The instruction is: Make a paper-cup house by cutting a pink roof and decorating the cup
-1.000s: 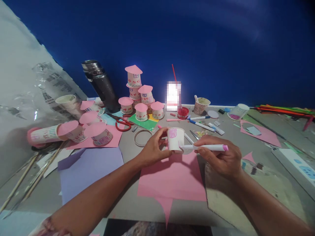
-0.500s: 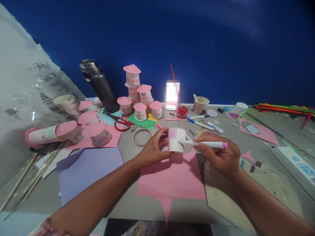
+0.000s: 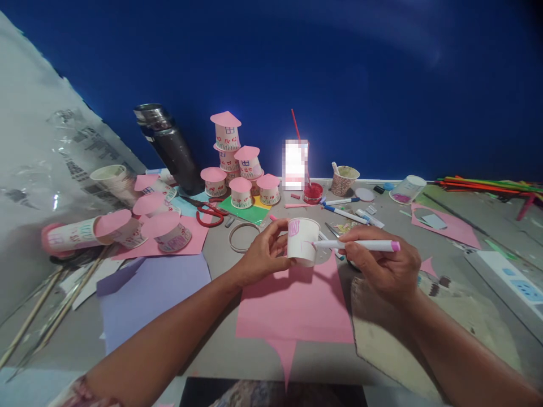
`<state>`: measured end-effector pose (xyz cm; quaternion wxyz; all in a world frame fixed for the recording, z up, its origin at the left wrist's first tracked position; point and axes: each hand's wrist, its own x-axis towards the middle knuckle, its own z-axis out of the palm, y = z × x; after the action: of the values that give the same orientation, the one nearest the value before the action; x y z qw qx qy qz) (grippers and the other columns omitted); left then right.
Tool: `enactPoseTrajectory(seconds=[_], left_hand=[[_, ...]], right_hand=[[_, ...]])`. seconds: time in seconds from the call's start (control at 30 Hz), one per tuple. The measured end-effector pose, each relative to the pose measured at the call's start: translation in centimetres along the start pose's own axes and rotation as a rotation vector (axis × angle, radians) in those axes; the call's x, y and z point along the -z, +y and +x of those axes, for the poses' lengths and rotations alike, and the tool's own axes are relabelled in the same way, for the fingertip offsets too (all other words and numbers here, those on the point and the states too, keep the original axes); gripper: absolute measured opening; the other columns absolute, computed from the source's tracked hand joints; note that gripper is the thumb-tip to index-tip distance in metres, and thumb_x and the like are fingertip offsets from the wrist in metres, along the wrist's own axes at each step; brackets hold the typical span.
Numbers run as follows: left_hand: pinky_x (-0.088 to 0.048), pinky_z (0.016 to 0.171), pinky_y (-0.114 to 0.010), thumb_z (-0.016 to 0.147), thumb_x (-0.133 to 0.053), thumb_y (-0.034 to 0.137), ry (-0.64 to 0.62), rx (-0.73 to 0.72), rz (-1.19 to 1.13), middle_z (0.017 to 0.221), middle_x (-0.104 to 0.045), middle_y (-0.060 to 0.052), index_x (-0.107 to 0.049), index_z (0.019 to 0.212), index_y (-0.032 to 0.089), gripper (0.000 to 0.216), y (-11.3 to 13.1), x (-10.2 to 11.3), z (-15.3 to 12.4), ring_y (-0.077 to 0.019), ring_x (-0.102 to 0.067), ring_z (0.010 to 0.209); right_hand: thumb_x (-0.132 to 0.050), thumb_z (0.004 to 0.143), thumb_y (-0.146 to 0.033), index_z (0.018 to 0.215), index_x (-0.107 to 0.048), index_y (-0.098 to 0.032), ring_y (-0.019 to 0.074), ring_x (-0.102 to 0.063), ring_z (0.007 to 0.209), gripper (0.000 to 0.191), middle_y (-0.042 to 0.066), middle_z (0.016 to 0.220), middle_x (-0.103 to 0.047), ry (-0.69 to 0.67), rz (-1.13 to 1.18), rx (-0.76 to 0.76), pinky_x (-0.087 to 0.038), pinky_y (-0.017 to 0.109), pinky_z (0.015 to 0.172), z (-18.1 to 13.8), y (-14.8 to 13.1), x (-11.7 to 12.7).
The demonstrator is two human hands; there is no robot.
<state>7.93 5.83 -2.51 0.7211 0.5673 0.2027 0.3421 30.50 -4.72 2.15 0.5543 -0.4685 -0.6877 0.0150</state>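
My left hand (image 3: 267, 249) grips a white paper cup (image 3: 302, 251) by its left side, fingers behind and thumb near the base. Purple scribbled marks show at the cup's upper left, with a thin purple line nearer the middle. In my right hand (image 3: 384, 265) is a white marker with a pink end (image 3: 369, 245), held like a pen. Its tip meets the cup's right side. Beneath the cup lies a pink paper sheet (image 3: 292, 308) with a cut-out edge. A roll of tape (image 3: 245, 237) lies left of the cup.
Pink-roofed paper-cup houses (image 3: 226, 133) are stacked at the back, with several more lying at left. Red-handled scissors (image 3: 211, 216), a dark thermos (image 3: 173, 150), purple paper (image 3: 156, 299), a red tub (image 3: 313, 194), blue-capped markers (image 3: 345, 213), a cloth (image 3: 394, 333) and a power strip (image 3: 511, 282) surround the hands.
The marker tip has moved slightly across the cup, and a short purple line there looks longer. Both hands keep their hold; the view has shifted a little.
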Motion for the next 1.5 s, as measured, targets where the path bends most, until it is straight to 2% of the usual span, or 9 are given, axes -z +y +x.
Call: enactPoseTrajectory(seconds=[0.17, 0.43, 0.77, 1.03, 1.3, 1.5], left_hand=[[-0.047, 0.117, -0.052, 0.064, -0.099, 0.024, -0.004, -0.011, -0.037, 0.141, -0.062, -0.011, -0.063, 0.125, 0.025, 0.071, -0.3, 0.1, 0.2, -0.0378, -0.061, 0.138], [-0.047, 0.117, -0.052, 0.064, -0.099, 0.023, 0.003, 0.016, -0.04, 0.143, -0.062, -0.012, -0.061, 0.126, 0.024, 0.073, -0.3, 0.2, 0.1, -0.0397, -0.058, 0.142], [-0.046, 0.118, -0.05, 0.064, -0.098, 0.023, 0.016, 0.0, -0.02, 0.14, -0.061, -0.011, -0.062, 0.123, 0.023, 0.07, 0.1, 0.0, 0.1, -0.0371, -0.059, 0.14], [-0.049, 0.114, -0.047, 0.065, -0.095, 0.019, 0.037, 0.019, 0.001, 0.138, -0.059, -0.01, -0.06, 0.122, 0.023, 0.067, 0.3, -0.3, 0.0, -0.035, -0.06, 0.136], [-0.049, 0.113, -0.045, 0.067, -0.091, 0.015, 0.011, -0.017, 0.084, 0.143, -0.057, -0.012, -0.057, 0.126, 0.023, 0.068, -0.3, -0.1, 0.0, -0.0332, -0.061, 0.136], [-0.047, 0.116, -0.048, 0.067, -0.093, 0.017, 0.013, -0.029, 0.053, 0.14, -0.058, -0.011, -0.058, 0.125, 0.023, 0.067, -0.1, -0.2, 0.0, -0.0338, -0.061, 0.135]], right_hand=[[-0.068, 0.095, -0.016, 0.091, -0.075, -0.024, 0.0166, -0.075, 0.066, 0.012, 0.0, 0.08, -0.08, -0.002, -0.012, 0.004, -0.056, 0.027, 0.06, 0.2, -0.4, 0.1], [-0.067, 0.094, -0.012, 0.093, -0.074, -0.023, 0.0162, -0.074, 0.068, 0.013, 0.0, 0.082, -0.08, -0.016, 0.021, 0.049, -0.056, 0.027, 0.063, 0.0, -0.2, 0.0], [-0.066, 0.093, -0.009, 0.092, -0.074, -0.022, 0.0166, -0.073, 0.069, 0.015, 0.001, 0.084, -0.081, -0.049, 0.055, 0.103, -0.059, 0.031, 0.07, 0.1, -0.2, 0.1], [-0.069, 0.091, -0.01, 0.096, -0.079, -0.022, 0.0192, -0.077, 0.07, 0.017, 0.003, 0.084, -0.083, -0.007, 0.062, 0.13, -0.062, 0.033, 0.074, -0.2, 0.0, -0.2], [-0.07, 0.09, -0.01, 0.097, -0.08, -0.024, 0.0197, -0.077, 0.067, 0.019, 0.003, 0.081, -0.082, -0.021, 0.056, 0.158, -0.063, 0.031, 0.066, 0.2, -1.1, -0.8], [-0.07, 0.089, -0.009, 0.089, -0.078, -0.023, 0.0184, -0.077, 0.065, 0.017, 0.002, 0.081, -0.082, -0.019, 0.048, 0.145, -0.061, 0.03, 0.065, 0.2, -0.9, -0.7]])
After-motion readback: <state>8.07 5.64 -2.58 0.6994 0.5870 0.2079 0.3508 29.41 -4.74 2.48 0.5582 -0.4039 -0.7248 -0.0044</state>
